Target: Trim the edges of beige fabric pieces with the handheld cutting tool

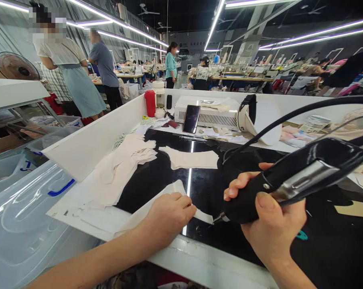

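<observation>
My left hand (172, 214) is closed on a cream fabric piece (145, 208) that lies over the front of a shiny black work surface (211, 192). A narrow end of the fabric runs right from under my fingers. My right hand (268, 216) is wrapped round a black corded hand tool (247, 196) with a silver lever along its side. The tool's thin metal tip points down-left and meets, or nearly meets, the fabric's right end. Another cream fabric piece (193, 158) lies flat farther back. To the left rests a stack of cream fabric pieces (121, 168).
A white vented box (207, 112), a smartphone (191, 119) and a red container (150, 103) stand along the back. The tool's black cable (289, 116) arches over the right side. A lidded clear plastic bin (33, 224) sits at left. Several people are farther off.
</observation>
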Motion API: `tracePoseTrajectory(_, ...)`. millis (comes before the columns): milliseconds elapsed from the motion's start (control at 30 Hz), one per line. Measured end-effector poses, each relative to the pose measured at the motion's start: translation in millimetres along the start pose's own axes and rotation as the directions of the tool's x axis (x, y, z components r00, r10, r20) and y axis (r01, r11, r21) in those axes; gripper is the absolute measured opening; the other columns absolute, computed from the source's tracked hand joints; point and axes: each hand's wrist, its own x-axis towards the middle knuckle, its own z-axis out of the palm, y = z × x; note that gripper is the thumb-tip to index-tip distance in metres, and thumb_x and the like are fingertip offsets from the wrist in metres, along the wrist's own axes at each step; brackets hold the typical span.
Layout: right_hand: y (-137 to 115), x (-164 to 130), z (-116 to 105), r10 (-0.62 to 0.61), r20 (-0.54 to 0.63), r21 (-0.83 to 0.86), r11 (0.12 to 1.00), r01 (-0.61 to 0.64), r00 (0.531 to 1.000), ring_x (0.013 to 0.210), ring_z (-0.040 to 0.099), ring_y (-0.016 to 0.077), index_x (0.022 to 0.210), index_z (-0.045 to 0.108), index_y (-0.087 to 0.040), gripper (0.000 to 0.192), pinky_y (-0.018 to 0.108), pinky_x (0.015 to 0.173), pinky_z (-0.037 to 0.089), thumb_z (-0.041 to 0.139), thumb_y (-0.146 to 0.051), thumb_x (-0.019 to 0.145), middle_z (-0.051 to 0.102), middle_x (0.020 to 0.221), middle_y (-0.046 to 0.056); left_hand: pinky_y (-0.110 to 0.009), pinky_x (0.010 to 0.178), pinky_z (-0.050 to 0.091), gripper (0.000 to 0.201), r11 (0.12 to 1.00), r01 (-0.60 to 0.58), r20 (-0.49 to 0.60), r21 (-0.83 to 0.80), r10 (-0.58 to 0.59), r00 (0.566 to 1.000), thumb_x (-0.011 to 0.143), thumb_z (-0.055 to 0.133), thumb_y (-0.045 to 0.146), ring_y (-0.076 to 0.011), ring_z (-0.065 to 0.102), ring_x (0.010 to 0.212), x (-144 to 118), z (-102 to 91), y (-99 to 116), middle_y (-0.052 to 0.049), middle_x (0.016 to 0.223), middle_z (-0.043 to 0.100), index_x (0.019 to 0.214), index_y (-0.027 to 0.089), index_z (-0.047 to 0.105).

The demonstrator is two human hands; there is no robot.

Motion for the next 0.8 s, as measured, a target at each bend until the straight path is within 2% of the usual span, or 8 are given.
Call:
tracePoseTrajectory(267, 1, 0, 1, -0.002, 0.004, 0.005, 1.0, 0.002, 1.0, 0.061, 0.064, 0.0164, 0.116, 0.063, -0.026, 0.04, 0.031, 0.05, 0.058, 0.083, -0.036, 0.083, 0.067, 0.081, -0.002, -0.034, 0.064, 0.049, 0.02, 0.996, -0.047, -0.041, 0.071, 0.05, 0.998, 0.097, 0.052, 0.0, -0.0202, 0.06, 0.077, -2, 3.0, 4, -0.004, 0.096, 0.066, 0.104, 0.015, 0.063)
tracePoseTrajectory(467, 1, 1, 2, 0.004, -0.004, 0.01, 1.0, -0.004, 1.0, 0.06, 0.064, 0.0164, 0.116, 0.064, -0.026, 0.039, 0.031, 0.051, 0.058, 0.083, -0.036, 0.083, 0.067, 0.081, -0.002, -0.034, 0.062, 0.047, 0.017, 0.988, -0.081, -0.106, 0.13, 0.095, 0.99, 0.104, 0.047, 0.006, -0.0197, 0.061, 0.078, -4, 6.1, 4, -0.003, 0.09, 0.065, 0.107, 0.014, 0.062)
tracePoseTrajectory(700, 2, 10, 14, -0.012, -0.073, 0.035, 0.999, 0.014, 0.997, 0.058, 0.062, 0.0161, 0.113, 0.063, -0.026, 0.036, 0.031, 0.05, 0.057, 0.079, -0.031, 0.081, 0.067, 0.077, -0.003, -0.035, 0.063, 0.047, 0.02, 0.989, -0.076, -0.115, 0.128, 0.091, 0.989, 0.106, 0.043, 0.007, -0.0205, 0.061, 0.08, -6, 7.8, 4, -0.005, 0.093, 0.065, 0.112, 0.013, 0.06)
tracePoseTrajectory(800, 7, 11, 21, -0.012, -0.064, 0.044, 0.999, 0.015, 0.998, 0.059, 0.062, 0.0154, 0.115, 0.063, -0.027, 0.036, 0.029, 0.051, 0.057, 0.078, -0.032, 0.082, 0.066, 0.077, -0.003, -0.036, 0.061, 0.047, 0.02, 0.989, -0.072, -0.116, 0.126, 0.087, 0.989, 0.106, 0.042, 0.008, -0.0207, 0.06, 0.079, -6, 8.6, 5, -0.005, 0.091, 0.063, 0.111, 0.013, 0.06)
